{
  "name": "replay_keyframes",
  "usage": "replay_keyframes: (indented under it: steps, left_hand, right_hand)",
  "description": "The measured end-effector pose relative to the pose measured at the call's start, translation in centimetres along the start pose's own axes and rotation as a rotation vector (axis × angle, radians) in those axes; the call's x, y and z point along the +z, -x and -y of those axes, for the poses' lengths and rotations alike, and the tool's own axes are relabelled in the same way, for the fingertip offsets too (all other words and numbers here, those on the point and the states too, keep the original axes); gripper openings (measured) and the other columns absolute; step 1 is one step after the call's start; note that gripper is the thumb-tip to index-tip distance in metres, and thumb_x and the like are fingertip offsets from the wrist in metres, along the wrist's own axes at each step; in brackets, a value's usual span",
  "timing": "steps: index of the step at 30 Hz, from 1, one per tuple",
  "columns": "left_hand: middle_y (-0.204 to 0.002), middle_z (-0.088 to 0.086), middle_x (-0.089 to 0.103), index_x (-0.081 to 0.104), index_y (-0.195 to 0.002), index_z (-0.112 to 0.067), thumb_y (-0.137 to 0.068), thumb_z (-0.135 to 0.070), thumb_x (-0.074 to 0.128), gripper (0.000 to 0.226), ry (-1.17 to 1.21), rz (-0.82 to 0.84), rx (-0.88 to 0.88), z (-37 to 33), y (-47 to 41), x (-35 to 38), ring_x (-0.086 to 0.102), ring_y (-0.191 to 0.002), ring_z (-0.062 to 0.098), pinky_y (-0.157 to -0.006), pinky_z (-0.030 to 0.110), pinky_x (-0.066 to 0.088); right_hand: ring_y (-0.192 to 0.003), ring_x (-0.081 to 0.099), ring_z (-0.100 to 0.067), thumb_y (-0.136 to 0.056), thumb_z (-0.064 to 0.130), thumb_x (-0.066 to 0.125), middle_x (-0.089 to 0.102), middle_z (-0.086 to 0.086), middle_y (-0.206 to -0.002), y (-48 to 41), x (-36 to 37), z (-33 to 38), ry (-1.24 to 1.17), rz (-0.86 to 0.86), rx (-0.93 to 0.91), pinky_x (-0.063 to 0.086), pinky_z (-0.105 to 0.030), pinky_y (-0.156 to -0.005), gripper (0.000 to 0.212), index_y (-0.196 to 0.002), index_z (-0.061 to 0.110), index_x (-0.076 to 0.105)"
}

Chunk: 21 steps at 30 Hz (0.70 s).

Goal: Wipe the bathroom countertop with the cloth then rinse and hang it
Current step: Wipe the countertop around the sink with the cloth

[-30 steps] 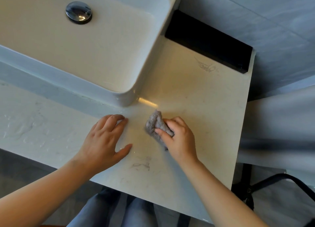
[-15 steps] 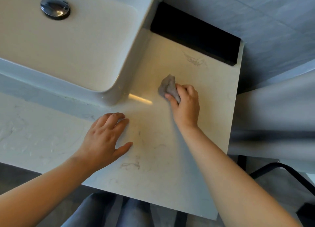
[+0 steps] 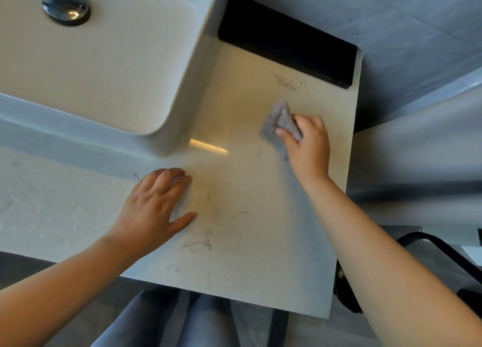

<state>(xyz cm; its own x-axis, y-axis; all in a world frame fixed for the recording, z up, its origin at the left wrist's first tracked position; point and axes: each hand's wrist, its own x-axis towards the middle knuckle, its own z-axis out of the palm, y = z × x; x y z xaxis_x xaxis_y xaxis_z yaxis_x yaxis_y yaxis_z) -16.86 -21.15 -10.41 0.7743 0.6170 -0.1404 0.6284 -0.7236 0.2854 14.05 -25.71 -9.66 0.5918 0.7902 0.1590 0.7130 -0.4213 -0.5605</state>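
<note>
While the cloth [image 3: 279, 121] is gripped by the curled fingers [image 3: 305, 119] of the right hand [image 3: 309, 145] and pressed to the tabletop [image 3: 250, 216], the left hand [image 3: 154, 211] is laid flat, straight-fingered, below and left of them, beside the sink [image 3: 104, 80].

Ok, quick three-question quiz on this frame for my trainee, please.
1. True or false: the left hand rests flat on the countertop.
2. The grey cloth is gripped by: A) the right hand, B) the left hand, C) neither hand.
3. Fill in: the chrome drain plug sits in the ____.
Key: 1 true; 2 A; 3 sink.
</note>
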Motion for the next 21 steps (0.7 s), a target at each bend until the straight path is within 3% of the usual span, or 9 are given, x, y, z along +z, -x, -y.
replay_keyframes:
  steps: [3, 8, 13, 15, 17, 21]
  left_hand:
    - [-0.126, 0.009, 0.054, 0.056, -0.129, -0.007, -0.083, -0.061, 0.039, 0.072, -0.005, 0.021, -0.010, -0.1, 0.1, -0.1, 0.049, -0.115, 0.031, -0.094, 0.045, 0.047]
    - [-0.127, 0.009, 0.053, 0.056, -0.128, -0.007, -0.083, -0.060, 0.038, 0.072, 0.019, 0.047, -0.005, -1.1, 0.2, -0.5, 0.049, -0.116, 0.031, -0.093, 0.045, 0.048]
    - [-0.124, 0.007, 0.057, 0.059, -0.126, -0.009, -0.087, -0.054, 0.039, 0.063, 0.046, 0.054, 0.116, -2.7, -0.3, -0.5, 0.053, -0.113, 0.026, -0.092, 0.039, 0.048]
    - [-0.127, 0.008, 0.057, 0.059, -0.126, -0.010, -0.085, -0.057, 0.037, 0.066, 0.012, 0.077, 0.143, -3.0, -0.7, -0.2, 0.053, -0.115, 0.028, -0.093, 0.040, 0.047]
    - [-0.128, 0.008, 0.056, 0.058, -0.128, -0.010, -0.083, -0.061, 0.036, 0.071, -0.028, 0.101, 0.148, -3.0, -0.9, 0.1, 0.051, -0.117, 0.028, -0.093, 0.040, 0.047]
    - [-0.131, 0.009, 0.053, 0.055, -0.132, -0.010, -0.082, -0.062, 0.037, 0.074, -0.053, 0.114, 0.154, -3.0, -0.8, 0.5, 0.046, -0.118, 0.029, -0.095, 0.043, 0.046]
  right_hand:
    - [-0.097, 0.056, -0.028, -0.082, 0.032, 0.069, 0.055, -0.009, -0.103, -1.2, 1.5, -1.5, 0.026, 0.012, 0.071, 0.048, -0.035, -0.076, 0.031, -0.107, 0.013, 0.066]
    - [-0.088, 0.053, -0.026, -0.083, 0.037, 0.065, 0.056, -0.007, -0.095, 6.1, 2.0, -0.8, 0.043, -0.007, -0.023, 0.044, -0.033, -0.068, 0.029, -0.100, 0.014, 0.066]
    - [-0.082, 0.054, -0.009, -0.080, 0.038, 0.064, 0.053, 0.005, -0.090, 12.0, -0.9, 0.2, -0.081, 0.212, -0.020, 0.043, -0.023, -0.066, 0.025, -0.094, 0.017, 0.066]
    - [-0.080, 0.051, 0.003, -0.081, 0.032, 0.068, 0.053, 0.005, -0.092, 11.7, -2.5, -0.3, -0.155, 0.150, 0.059, 0.040, -0.012, -0.068, 0.021, -0.096, 0.016, 0.067]
    - [-0.081, 0.048, 0.004, -0.084, 0.027, 0.070, 0.056, 0.000, -0.096, 9.7, -3.7, -0.9, -0.137, 0.026, 0.101, 0.038, -0.007, -0.069, 0.020, -0.099, 0.014, 0.067]
    - [-0.093, 0.052, -0.015, -0.085, 0.028, 0.067, 0.055, -0.006, -0.104, 3.8, -3.5, -3.2, 0.041, -0.047, 0.091, 0.047, -0.028, -0.074, 0.027, -0.108, 0.013, 0.066]
